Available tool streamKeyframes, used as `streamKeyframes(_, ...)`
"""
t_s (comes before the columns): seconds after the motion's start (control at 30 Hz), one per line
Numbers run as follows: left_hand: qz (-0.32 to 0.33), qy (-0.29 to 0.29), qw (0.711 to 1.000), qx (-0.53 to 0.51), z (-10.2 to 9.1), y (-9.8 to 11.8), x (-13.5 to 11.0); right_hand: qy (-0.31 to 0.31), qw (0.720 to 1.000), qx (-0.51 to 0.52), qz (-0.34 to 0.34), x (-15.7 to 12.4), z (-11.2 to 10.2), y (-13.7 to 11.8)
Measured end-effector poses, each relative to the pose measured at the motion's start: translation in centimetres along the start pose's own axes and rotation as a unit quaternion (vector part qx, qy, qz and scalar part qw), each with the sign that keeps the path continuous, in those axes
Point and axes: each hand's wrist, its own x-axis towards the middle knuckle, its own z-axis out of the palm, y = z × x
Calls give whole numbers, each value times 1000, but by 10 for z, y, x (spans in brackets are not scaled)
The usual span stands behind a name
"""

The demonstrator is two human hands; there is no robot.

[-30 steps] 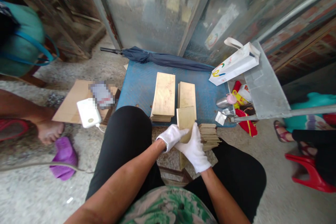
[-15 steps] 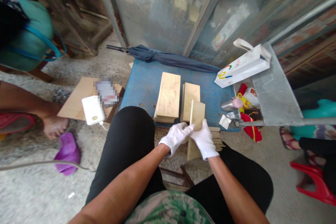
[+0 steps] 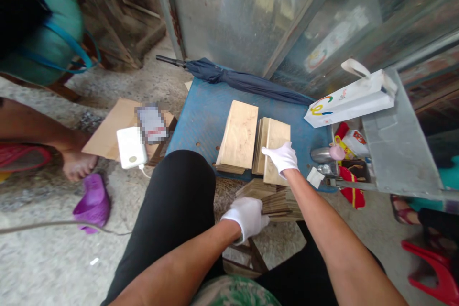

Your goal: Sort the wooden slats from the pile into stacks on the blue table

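My right hand [image 3: 283, 158], in a white glove, grips a thin pale wooden board [image 3: 278, 134] by its edges. The board lies over the right-hand stack of boards [image 3: 261, 143], slightly out of line with it. Lower down, my left hand [image 3: 245, 215], also white-gloved, is closed at the left end of a loose pile of boards [image 3: 281, 205] between my knees. One slanted board [image 3: 254, 188] there seems to be in its fingers, which are partly hidden. A taller, neat stack of boards [image 3: 239, 136] stands to the left on the blue table [image 3: 201, 119].
A folded umbrella [image 3: 247, 81] lies along the table's back edge. On the right are a paper bag [image 3: 351, 98], a metal flask [image 3: 321, 154] and a grey metal panel [image 3: 401, 138]. A cardboard box [image 3: 103, 129] carries a white device [image 3: 132, 148]. People sit at both sides.
My right hand has moved up and forward with a board onto the right stack. My left hand has parted from it and dropped to the lower pile. The view has shifted slightly.
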Motion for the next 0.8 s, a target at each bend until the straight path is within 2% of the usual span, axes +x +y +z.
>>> streamKeyframes(0.27, -8, -51, 997, 50, -15, 13, -12, -15, 999, -30, 37, 8, 12, -25)
streamKeyframes(0.63, 10, -79, 995, 55, -14, 11, -9, -14, 998, -37, 50, 20, 21, -28)
streamKeyframes(0.8, 13, -81, 995, 55, -10, 9, -4, -1, 999, -16, 34, 22, 32, -22)
